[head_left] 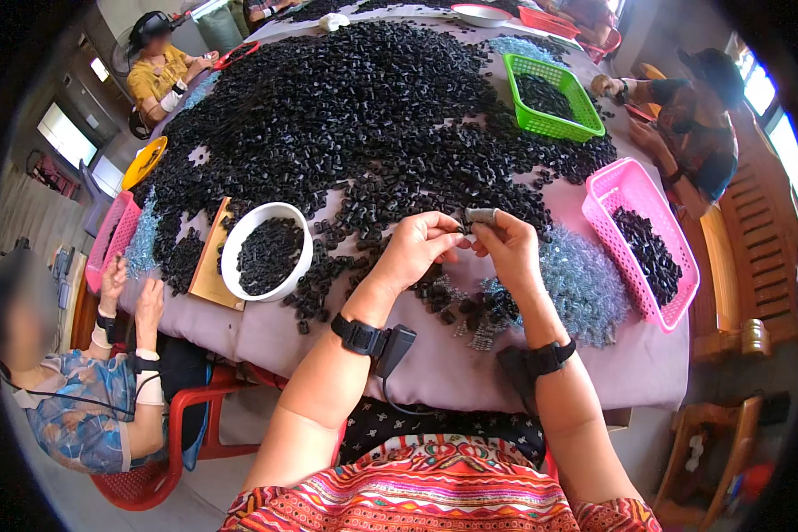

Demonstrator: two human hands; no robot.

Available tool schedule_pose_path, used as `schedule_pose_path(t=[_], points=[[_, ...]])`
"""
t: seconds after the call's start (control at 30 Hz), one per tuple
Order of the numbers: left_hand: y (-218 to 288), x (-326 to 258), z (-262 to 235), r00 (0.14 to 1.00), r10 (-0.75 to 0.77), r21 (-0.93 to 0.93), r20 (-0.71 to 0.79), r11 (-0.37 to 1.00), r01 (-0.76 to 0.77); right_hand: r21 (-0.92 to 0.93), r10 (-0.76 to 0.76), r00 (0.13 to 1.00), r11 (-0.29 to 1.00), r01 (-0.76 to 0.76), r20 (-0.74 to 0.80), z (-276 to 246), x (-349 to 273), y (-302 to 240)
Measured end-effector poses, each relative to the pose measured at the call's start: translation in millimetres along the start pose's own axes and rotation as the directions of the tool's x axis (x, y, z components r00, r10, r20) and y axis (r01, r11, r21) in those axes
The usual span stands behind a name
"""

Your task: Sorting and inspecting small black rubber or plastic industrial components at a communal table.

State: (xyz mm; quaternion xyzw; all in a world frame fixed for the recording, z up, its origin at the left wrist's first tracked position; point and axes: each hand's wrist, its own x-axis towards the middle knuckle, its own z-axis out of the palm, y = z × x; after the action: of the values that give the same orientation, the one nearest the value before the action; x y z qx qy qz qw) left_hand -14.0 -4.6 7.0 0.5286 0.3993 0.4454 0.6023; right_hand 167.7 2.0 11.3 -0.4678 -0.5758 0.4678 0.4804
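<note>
My left hand and my right hand meet over the near middle of the table, fingertips almost touching. Both are closed in a pinch. A small black plastic piece shows at the fingertips, partly hidden by them. A grey wrap covers one finger of my right hand. Beneath and beyond my hands spreads a large pile of small black plastic pieces. Beside my right forearm lies a heap of small, pale silvery-blue pieces, a few of them under my right hand.
A white bowl of small black pieces stands left, against a wooden board. At right are a pink basket and a green basket, both holding black pieces. Other people sit around the cloth-covered table, one close on my left.
</note>
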Motion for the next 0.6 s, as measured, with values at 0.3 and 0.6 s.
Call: schedule_pose_path(t=[0.3, 0.6], points=[[-2.3, -0.5, 0.4, 1.000, 0.011, 0.061, -0.012, 0.998, -0.010, -0.328, -0.318, 0.938, 0.879, 0.347, 0.141, 0.0, -2.4, 1.4], [-2.9, 0.2, 2.7, 0.999, 0.027, 0.214, -0.020, 0.976, -0.023, -0.273, -0.196, 0.968, 0.934, 0.232, 0.154, -9.5, 0.9, 5.9]])
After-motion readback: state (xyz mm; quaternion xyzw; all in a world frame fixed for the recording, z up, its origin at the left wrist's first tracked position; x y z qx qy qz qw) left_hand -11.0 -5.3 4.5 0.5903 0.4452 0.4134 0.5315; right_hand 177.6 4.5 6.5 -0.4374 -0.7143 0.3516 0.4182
